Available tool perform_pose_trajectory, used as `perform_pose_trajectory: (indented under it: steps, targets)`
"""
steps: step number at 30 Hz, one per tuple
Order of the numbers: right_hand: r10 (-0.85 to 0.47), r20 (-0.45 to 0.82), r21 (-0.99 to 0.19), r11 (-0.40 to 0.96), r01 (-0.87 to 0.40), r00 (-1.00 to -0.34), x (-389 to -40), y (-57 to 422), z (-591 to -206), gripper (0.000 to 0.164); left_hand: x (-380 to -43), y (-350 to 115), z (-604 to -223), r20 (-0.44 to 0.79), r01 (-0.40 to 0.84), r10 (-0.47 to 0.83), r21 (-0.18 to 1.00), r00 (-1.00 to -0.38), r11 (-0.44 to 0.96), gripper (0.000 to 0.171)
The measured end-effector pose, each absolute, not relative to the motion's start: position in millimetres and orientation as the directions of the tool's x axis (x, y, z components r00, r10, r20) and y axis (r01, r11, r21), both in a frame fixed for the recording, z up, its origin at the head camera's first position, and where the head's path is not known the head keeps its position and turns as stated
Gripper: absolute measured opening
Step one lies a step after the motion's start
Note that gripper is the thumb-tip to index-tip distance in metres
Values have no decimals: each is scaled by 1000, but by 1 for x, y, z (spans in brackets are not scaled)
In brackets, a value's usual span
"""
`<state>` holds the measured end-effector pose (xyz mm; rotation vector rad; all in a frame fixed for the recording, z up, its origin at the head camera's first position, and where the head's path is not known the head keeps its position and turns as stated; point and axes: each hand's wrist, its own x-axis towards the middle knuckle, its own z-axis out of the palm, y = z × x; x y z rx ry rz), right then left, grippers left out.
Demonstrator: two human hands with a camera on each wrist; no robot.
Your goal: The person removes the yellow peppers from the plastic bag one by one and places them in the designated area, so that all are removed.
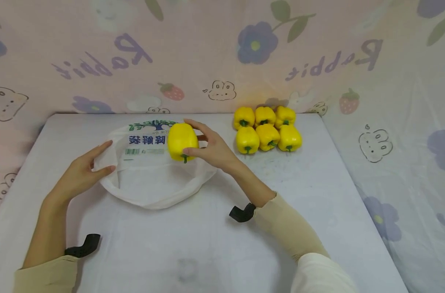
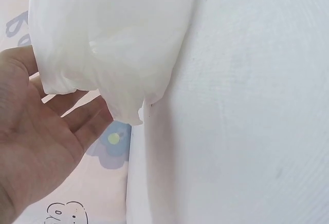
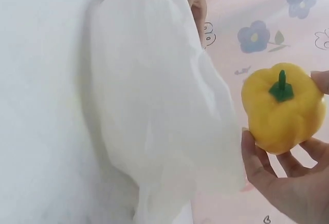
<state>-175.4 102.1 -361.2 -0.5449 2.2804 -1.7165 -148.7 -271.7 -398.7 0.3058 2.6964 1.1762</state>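
A white plastic bag (image 1: pixel 156 201) with a printed tree and blue lettering lies with its round mouth spread wide. At its left edge my left hand (image 1: pixel 79 171) holds the rim, some fingers behind the film in the left wrist view. My right hand (image 1: pixel 217 150) grips a yellow bell pepper (image 1: pixel 182 140) with a green stem, thumb on the near side and fingers round the far side. The pepper overlaps the right part of the bag's mouth in the head view. From the right wrist, this pepper (image 3: pixel 282 108) shows beside the bag's outer wall (image 3: pixel 154 90).
Several more yellow bell peppers (image 1: pixel 268 136) stand in two rows at the back right of the white-covered table (image 1: pixel 215 236). A patterned cloth (image 1: pixel 193 49) hangs behind the table. Black wrist mounts (image 1: pixel 242 212) stick out from both forearms.
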Motion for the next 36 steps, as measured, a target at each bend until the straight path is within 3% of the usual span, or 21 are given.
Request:
perform_pose_trajectory:
  steps: [17,36]
  targets:
    - [-361,42,-954,263,-145,-932,-168,160,-367,75,-157,-269,-400,-105,91,224,693,-969,715,76]
    - [-298,52,-937,317,-150,-953,-143,224,-380,75,-156,-263,-400,-116,58,208,730,-971,680,76]
